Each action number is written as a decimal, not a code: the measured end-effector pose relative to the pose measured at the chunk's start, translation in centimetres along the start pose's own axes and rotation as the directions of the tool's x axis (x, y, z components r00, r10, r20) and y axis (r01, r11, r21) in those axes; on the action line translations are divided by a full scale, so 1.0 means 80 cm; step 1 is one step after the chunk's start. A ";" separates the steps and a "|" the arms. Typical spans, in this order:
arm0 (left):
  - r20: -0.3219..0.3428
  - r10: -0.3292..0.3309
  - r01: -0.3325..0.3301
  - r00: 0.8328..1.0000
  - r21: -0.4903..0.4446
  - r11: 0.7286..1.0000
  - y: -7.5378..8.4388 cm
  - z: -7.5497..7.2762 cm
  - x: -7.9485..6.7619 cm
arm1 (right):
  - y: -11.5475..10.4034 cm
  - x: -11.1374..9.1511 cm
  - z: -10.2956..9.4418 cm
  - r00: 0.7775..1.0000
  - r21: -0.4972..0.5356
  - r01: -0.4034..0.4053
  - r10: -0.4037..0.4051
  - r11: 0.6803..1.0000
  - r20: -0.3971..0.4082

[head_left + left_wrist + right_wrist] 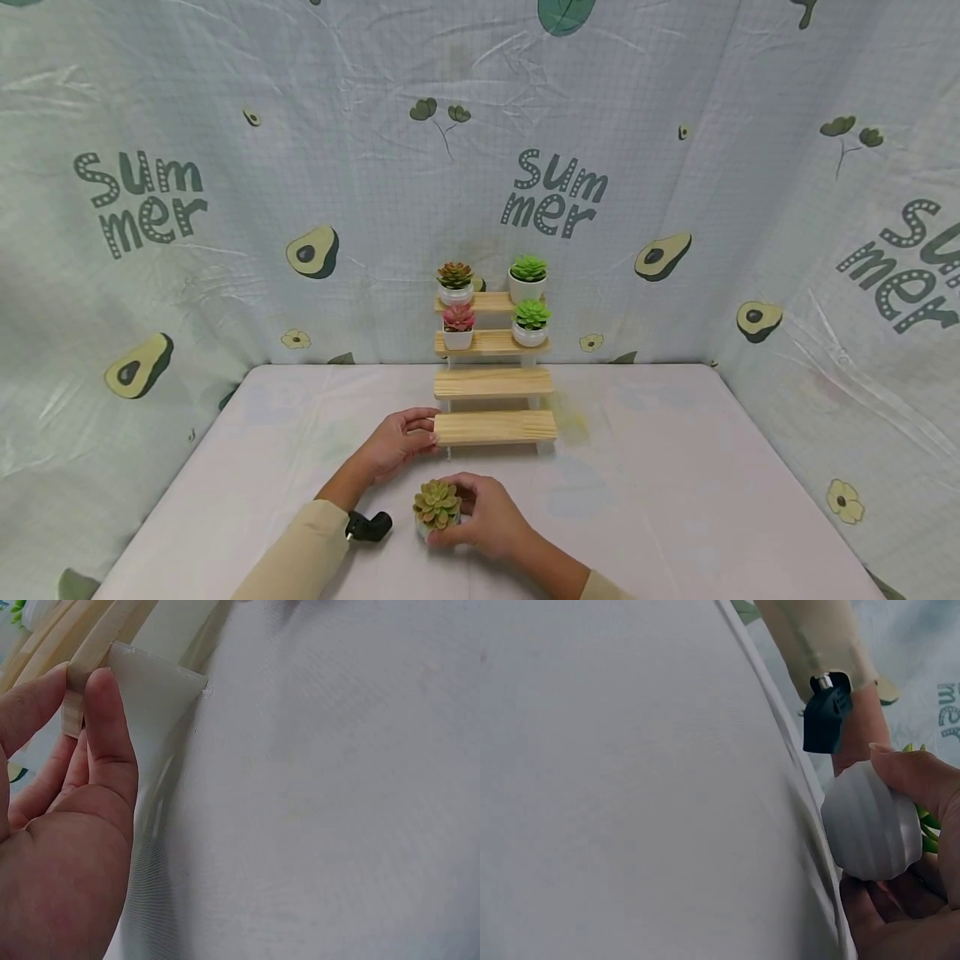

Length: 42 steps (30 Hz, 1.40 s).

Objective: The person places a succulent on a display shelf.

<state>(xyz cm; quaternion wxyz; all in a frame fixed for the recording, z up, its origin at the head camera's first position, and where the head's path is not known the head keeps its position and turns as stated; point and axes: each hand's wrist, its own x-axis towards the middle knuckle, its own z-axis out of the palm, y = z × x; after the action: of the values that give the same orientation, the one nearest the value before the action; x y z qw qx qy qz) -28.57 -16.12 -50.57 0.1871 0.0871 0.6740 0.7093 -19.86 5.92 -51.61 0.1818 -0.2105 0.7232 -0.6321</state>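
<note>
My left hand point(395, 446) pinches the left end of the lowest wooden step point(495, 428) on a small tiered plant stand. In the left wrist view, thumb and fingers close around that step's end point(94, 652), beside a pale side support point(154, 690). My right hand point(491, 517) grips a potted succulent point(437, 503) with yellow-green, brown-tinged leaves, in front of the stand. Its rounded, ribbed white pot point(870, 823) shows between thumb and fingers in the right wrist view.
Brownish point(455, 276) and green succulents point(528, 268) stand on the top step; pink point(458, 318) and bright green ones point(532, 315) occupy the step below. The third step point(492, 383) is bare. A black wrist camera point(369, 527) juts from the left sleeve. Printed cloth point(390, 183) surrounds the pale table point(660, 483).
</note>
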 end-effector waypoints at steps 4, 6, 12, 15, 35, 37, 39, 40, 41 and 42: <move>0.002 0.002 -0.002 1.000 -0.007 1.000 -0.001 0.000 -0.001 | -0.004 0.001 -0.005 0.999 -0.029 0.033 -0.033 0.999 -0.026; 0.001 0.003 -0.003 1.000 -0.008 1.000 -0.001 -0.001 0.000 | -0.006 0.001 -0.008 0.998 -0.051 0.040 -0.042 0.998 -0.041; 0.003 0.000 0.001 1.000 -0.010 1.000 -0.002 -0.001 -0.001 | -0.015 0.004 -0.020 0.996 -0.112 0.033 -0.043 0.993 -0.083; 0.004 -0.003 0.003 1.000 -0.002 1.000 -0.002 -0.001 0.000 | -0.021 0.007 -0.026 0.995 -0.111 0.035 -0.045 0.993 -0.093; 0.038 0.033 -0.032 0.999 -0.033 0.999 -0.005 -0.002 -0.002 | -0.069 0.049 -0.066 0.969 -0.188 0.083 -0.123 0.979 -0.213; 0.037 0.032 -0.031 0.999 -0.044 0.999 -0.005 -0.001 -0.002 | -0.073 0.055 -0.068 0.965 -0.194 0.093 -0.136 0.977 -0.223; 0.035 0.030 -0.028 0.999 -0.047 0.998 -0.004 -0.001 -0.002 | -0.077 0.061 -0.071 0.962 -0.195 0.101 -0.146 0.976 -0.230; 0.034 0.028 -0.027 0.999 -0.047 0.999 -0.003 0.000 -0.002 | -0.079 0.064 -0.072 0.961 -0.191 0.104 -0.148 0.976 -0.235; 0.030 0.024 -0.023 0.999 -0.048 0.999 -0.003 0.000 -0.002 | -0.081 0.067 -0.073 0.960 -0.180 0.106 -0.148 0.978 -0.239; 0.029 0.022 -0.020 0.999 -0.047 0.999 -0.003 0.000 -0.002 | -0.083 0.069 -0.074 0.958 -0.168 0.110 -0.149 0.980 -0.245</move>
<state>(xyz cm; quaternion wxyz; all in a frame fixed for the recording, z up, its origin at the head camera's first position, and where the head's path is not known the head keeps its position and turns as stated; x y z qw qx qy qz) -28.40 -16.17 -50.77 0.1916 0.1004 0.6536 0.7253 -27.19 7.18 -44.23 0.0280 -0.1871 0.7716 -0.6073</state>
